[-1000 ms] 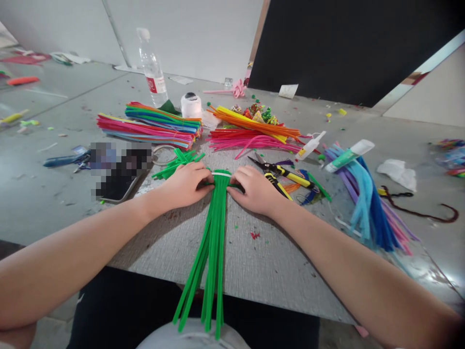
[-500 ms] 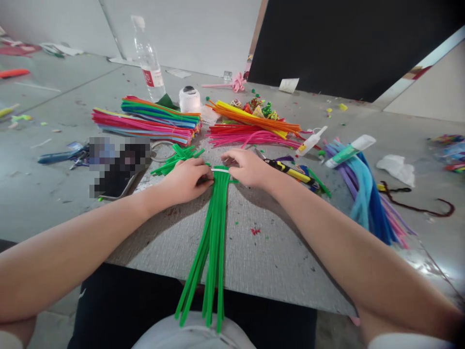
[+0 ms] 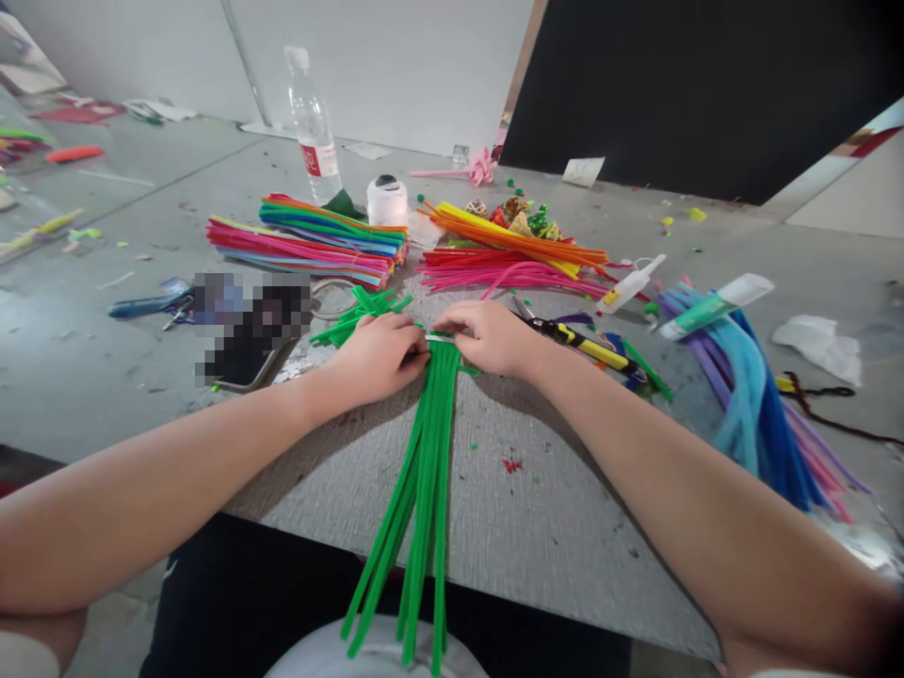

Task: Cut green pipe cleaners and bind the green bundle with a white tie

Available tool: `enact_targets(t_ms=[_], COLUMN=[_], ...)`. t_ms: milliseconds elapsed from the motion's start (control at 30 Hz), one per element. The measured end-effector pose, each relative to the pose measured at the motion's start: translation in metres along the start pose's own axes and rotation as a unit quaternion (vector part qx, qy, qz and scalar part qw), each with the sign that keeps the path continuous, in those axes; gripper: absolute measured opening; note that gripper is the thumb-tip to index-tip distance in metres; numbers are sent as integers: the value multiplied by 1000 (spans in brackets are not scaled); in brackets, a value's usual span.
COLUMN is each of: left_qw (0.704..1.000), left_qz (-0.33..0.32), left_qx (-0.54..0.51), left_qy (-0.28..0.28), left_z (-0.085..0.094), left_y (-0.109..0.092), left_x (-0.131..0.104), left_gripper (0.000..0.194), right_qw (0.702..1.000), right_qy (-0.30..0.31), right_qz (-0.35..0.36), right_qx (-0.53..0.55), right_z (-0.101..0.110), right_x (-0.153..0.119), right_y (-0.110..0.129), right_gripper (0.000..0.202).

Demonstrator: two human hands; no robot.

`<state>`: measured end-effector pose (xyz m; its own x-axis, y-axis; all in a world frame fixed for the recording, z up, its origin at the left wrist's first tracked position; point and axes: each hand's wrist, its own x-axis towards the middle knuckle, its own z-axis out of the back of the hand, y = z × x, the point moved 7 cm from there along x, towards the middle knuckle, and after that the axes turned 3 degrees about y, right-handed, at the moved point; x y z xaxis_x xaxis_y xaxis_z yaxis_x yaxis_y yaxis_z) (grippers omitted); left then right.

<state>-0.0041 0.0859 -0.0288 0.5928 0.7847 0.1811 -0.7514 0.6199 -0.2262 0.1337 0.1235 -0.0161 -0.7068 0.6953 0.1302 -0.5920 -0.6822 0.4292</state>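
Observation:
A fan of green pipe cleaners (image 3: 432,452) hangs over the table's near edge towards my lap, its top end level with both hands. Across that top end runs a thin white strip (image 3: 440,339), its ends hidden by my fingers. My left hand (image 3: 385,353) is closed at the left side of the strip, fingers curled against the outermost stems. On the other side my right hand (image 3: 487,334) has its thumb and fingers bent together at the strip's right end. Short green pipe-cleaner pieces (image 3: 360,311) lie in a heap beyond my left hand.
Bundles of multicoloured pipe cleaners (image 3: 311,247) lie behind, with orange and red ones (image 3: 515,245) to the right. A phone (image 3: 258,339), a bottle (image 3: 314,141), yellow-black pliers (image 3: 586,347), a glue bottle (image 3: 632,284) and blue-purple pipe cleaners (image 3: 749,395) surround the work area.
The view has shifted, so everything sits a little further right and lower. My hands have drawn slightly closer together, with less of the white strip showing between them.

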Motion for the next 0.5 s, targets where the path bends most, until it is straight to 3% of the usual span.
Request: enact_targets(t_ms=[300,433,500], left_qw=[999,999,1000], left_qz=[-14,-13,-24], left_qx=[-35,-25,0], left_qy=[-8,-15,-10], left_z=[2,9,13], left_y=[4,6,5], left_x=[-2,-4,-3], left_gripper=[19,24,30], right_qw=[999,999,1000], right_qy=[-20,17,16], right_qz=[31,30,17], right_qx=[6,2,-11], right_z=[15,13,11], right_x=[-23,-39,-41], right_y=[5,8,8], right_gripper=[22,42,41])
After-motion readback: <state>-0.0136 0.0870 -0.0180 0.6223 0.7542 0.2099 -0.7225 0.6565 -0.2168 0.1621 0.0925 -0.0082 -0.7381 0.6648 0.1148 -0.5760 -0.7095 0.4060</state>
